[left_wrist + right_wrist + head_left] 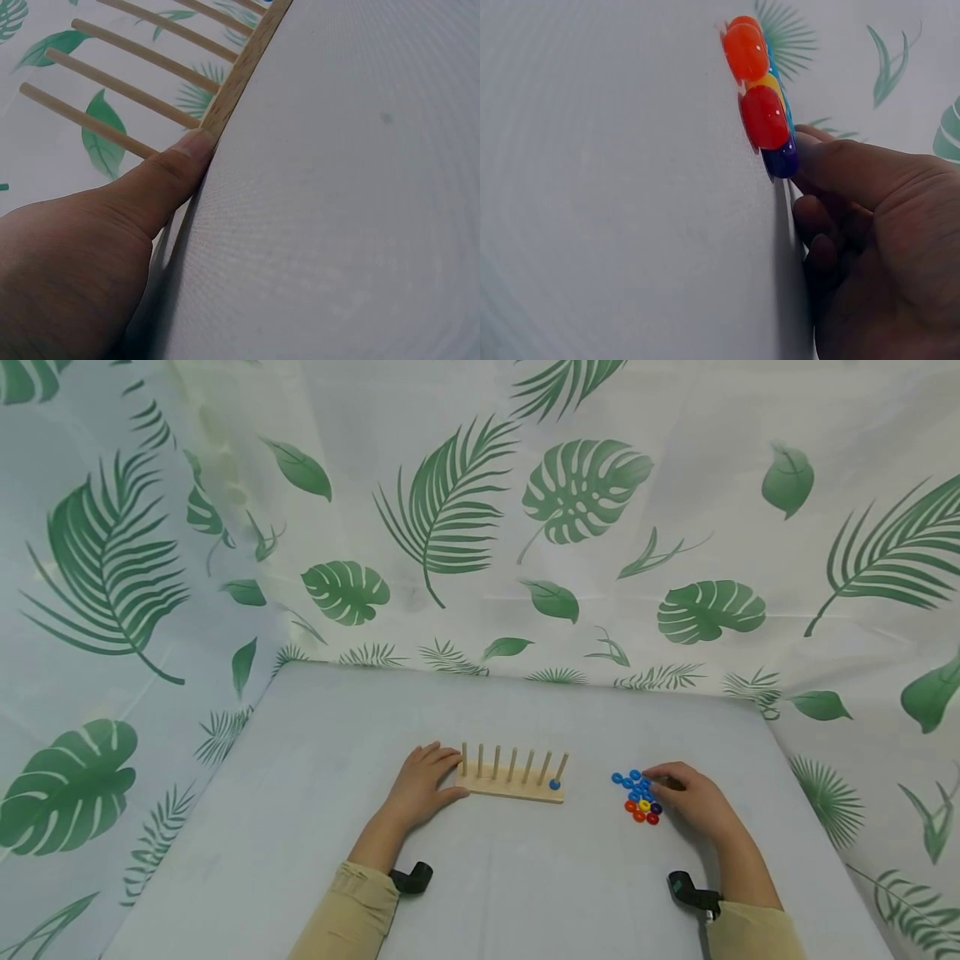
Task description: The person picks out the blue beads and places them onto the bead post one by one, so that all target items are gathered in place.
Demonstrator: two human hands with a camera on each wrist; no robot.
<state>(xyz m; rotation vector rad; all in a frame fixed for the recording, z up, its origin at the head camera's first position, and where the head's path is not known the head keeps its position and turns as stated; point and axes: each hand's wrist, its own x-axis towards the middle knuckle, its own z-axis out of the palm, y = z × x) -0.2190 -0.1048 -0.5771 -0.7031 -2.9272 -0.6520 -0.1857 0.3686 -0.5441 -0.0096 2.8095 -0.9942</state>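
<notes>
My left hand (422, 785) grips the left end of a wooden peg board (510, 785), its thumb (176, 165) along the front edge and its fingers at the back. The board carries a row of several upright pegs (497, 762). One blue bead (555, 785) sits low on the rightmost peg. To the right, my right hand (693, 797) is at the edge of a small cluster of beads, thumb and index finger curled in around a blue bead (647, 786). In the right wrist view those fingertips are partly hidden behind a dark purple bead (781, 161).
Other blue beads (617, 777) lie in the cluster, with a yellow bead (644, 806), orange beads (630, 807) and red beads (653, 818) at its near side. A white cloth (510, 885) covers the table. Leaf-printed sheets (465, 635) rise behind and at both sides.
</notes>
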